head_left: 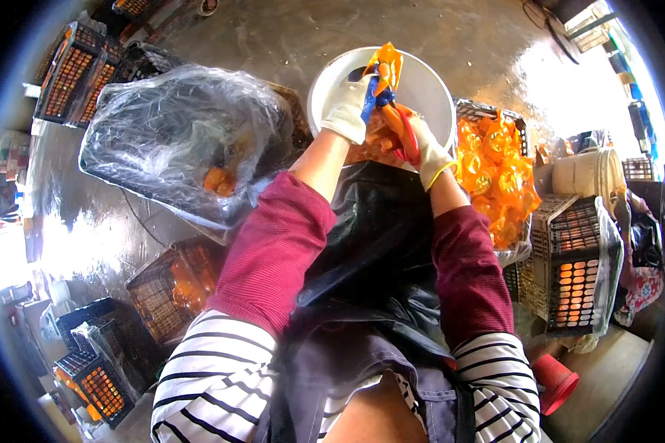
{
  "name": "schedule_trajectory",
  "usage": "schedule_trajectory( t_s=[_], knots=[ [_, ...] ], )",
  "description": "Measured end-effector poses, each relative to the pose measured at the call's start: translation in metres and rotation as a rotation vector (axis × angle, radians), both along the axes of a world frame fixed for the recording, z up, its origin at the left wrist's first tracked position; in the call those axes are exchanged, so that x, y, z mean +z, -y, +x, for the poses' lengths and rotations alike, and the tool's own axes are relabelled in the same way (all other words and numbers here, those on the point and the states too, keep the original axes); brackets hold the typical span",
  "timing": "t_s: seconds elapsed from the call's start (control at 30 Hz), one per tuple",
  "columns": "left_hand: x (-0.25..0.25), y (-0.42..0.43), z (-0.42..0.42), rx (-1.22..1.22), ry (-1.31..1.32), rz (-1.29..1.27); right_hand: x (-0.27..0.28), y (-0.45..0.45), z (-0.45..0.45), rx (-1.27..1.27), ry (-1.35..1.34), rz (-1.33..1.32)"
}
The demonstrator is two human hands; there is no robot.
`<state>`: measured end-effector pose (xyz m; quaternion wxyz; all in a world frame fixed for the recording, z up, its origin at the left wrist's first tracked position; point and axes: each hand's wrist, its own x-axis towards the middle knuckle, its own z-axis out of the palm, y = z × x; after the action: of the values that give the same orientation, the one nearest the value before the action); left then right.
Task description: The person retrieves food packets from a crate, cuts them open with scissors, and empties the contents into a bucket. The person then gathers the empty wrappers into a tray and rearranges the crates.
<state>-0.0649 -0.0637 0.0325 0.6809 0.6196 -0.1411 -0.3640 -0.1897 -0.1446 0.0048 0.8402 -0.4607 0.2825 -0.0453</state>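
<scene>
My left hand (353,107), in a white glove with blue fingertips, is closed on an orange plastic packet (386,68) above the white bucket (440,83). Beside it, my right hand (423,148), in a white glove with red fingers, is closed round an orange-brown piece (396,124) near the packet's lower end. More orange-brown pieces (377,144) lie inside the bucket, partly hidden by my hands and the black apron (380,214).
Left of the bucket is a crate lined with clear plastic (170,125), with something orange in it. Orange packets (499,173) fill a crate at the right. Stacked black crates (575,266), a beige bucket (587,173) and a red container (556,382) stand further right.
</scene>
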Motion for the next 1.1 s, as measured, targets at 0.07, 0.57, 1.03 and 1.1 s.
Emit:
schedule_trajectory(
  t_s=[0.07,0.57,1.03,1.1],
  knots=[
    [0.007,0.003,-0.007,-0.009,-0.093,-0.058,-0.007,0.001,-0.001,-0.021,0.035,0.042],
    [0.0,-0.055,0.061,-0.034,0.519,-0.15,0.044,-0.03,-0.01,-0.021,0.194,0.046],
    [-0.094,-0.327,0.165,0.072,0.41,1.269,0.03,0.03,-0.029,-0.53,0.461,0.284],
    [-0.11,-0.322,0.155,-0.098,0.655,1.521,0.018,0.037,-0.036,-0.549,0.466,0.317]
  ],
)
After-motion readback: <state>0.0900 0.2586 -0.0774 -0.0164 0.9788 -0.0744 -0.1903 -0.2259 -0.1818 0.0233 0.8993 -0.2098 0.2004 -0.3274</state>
